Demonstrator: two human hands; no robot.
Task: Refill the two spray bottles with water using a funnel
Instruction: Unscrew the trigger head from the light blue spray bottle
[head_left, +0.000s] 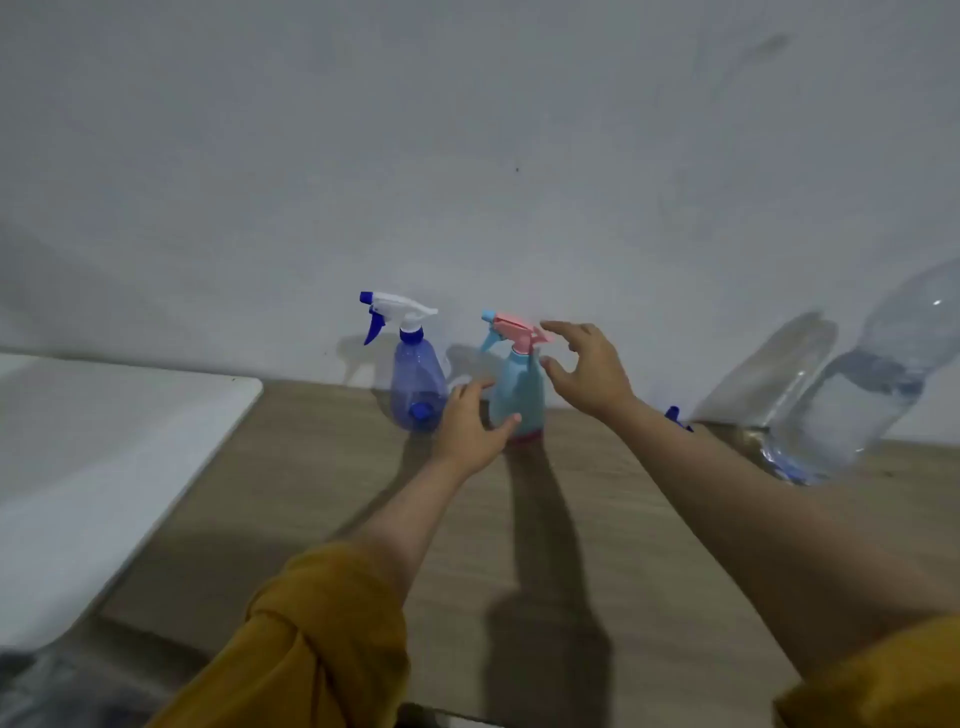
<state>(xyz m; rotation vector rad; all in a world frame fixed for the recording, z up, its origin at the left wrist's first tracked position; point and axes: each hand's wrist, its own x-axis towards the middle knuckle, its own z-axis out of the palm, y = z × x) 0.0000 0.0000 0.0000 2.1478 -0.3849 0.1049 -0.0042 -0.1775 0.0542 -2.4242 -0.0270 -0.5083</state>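
Two spray bottles stand against the wall on a wooden counter (597, 519). The left one is translucent blue (415, 382) with a white and blue trigger head. The right one is light blue (519, 397) with a pink and blue trigger head and a pink base. My left hand (470, 428) is spread at the lower left side of the light blue bottle, thumb tip near its body. My right hand (587, 371) hovers by its pink trigger head, fingers curved and apart, holding nothing. A small blue object (675, 418) peeks out behind my right forearm.
A large clear plastic water bottle (867, 384) stands at the right, partly filled. A white basin or appliance (104, 441) takes up the left side. The grey wall runs close behind the bottles.
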